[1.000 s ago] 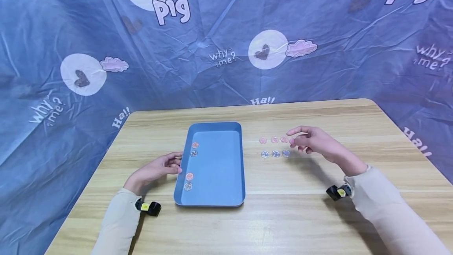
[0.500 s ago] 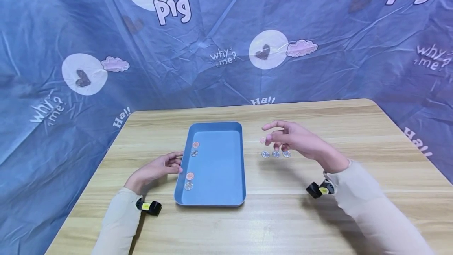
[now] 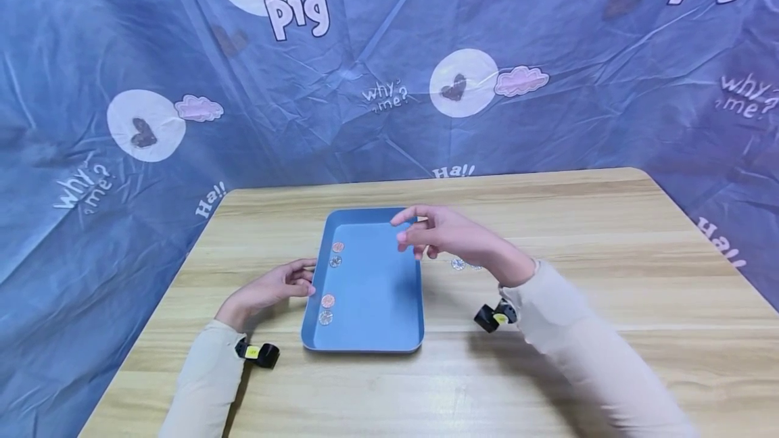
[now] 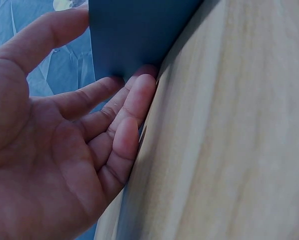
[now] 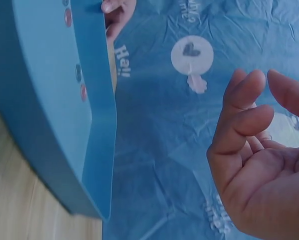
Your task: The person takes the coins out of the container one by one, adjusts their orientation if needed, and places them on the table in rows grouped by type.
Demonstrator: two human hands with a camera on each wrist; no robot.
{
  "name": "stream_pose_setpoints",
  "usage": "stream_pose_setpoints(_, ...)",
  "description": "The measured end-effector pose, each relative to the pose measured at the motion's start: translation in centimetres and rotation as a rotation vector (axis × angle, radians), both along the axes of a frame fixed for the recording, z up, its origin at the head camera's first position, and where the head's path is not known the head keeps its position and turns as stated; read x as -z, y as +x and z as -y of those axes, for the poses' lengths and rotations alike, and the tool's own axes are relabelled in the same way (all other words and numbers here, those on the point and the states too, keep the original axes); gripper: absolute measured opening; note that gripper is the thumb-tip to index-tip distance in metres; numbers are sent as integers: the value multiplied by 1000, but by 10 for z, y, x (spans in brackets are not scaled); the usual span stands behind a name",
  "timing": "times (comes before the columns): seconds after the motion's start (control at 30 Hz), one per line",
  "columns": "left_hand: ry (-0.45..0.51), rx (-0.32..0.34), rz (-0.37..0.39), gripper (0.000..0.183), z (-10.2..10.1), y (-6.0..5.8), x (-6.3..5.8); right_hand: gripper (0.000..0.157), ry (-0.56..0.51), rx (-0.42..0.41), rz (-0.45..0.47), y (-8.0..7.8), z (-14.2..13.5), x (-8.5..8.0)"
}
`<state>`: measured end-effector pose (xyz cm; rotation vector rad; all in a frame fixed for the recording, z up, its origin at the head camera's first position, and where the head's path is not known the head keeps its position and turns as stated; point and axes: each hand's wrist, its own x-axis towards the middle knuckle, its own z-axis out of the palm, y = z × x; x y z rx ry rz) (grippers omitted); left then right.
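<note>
My left hand [image 3: 285,289] holds the left rim of a blue rectangular tray [image 3: 371,320], thumb over the rim and fingers against the outer wall [image 4: 124,45]. Above the tray's right rim is my right hand [image 3: 438,232], its fingers [image 5: 249,120] bent and the thumb brought close to them; I cannot tell whether something small sits between the tips. Inside the tray along its left side lie small round discs in two pairs, each a reddish disc [image 3: 328,301] with a clear, silvery disc [image 3: 326,317]. On the table, clear discs [image 3: 458,263] show partly behind my right wrist.
The tray stands on a light wooden table [image 3: 365,397]. Behind it hangs a blue printed cloth [image 3: 365,134]. A black wrist camera [image 3: 496,316] hangs below my right wrist, another camera [image 3: 262,355] below the left.
My right hand has moved left, from the right end of the disc rows to over the tray's right rim. It now hides the table's reddish discs. My left hand stays at the tray.
</note>
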<state>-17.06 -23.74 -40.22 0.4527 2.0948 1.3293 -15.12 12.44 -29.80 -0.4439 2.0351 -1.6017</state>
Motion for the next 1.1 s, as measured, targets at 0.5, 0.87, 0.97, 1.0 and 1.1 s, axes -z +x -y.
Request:
stream_pose_setpoints(0.5, -1, -5, 8, 77, 1, -1, -1, 31, -59, -53, 3, -10, 53, 13)
stream_pose_setpoints(0.87, 8, 12, 17, 77, 1, -2, 0, 34, 41, -140, 1, -20, 86, 28)
stream_pose_setpoints(0.97, 2, 10, 19, 76, 1, -2, -1, 38, 64, -167, 3, -22, 95, 34)
stream_pose_setpoints(1.0, 0, 10, 19, 76, 1, -2, -1, 39, 65, -174, 5, -23, 98, 37)
stream_pose_setpoints(1.1, -1, 9, 26, 76, 1, -2, -1, 37, 68, -188, 2, -26, 106, 48)
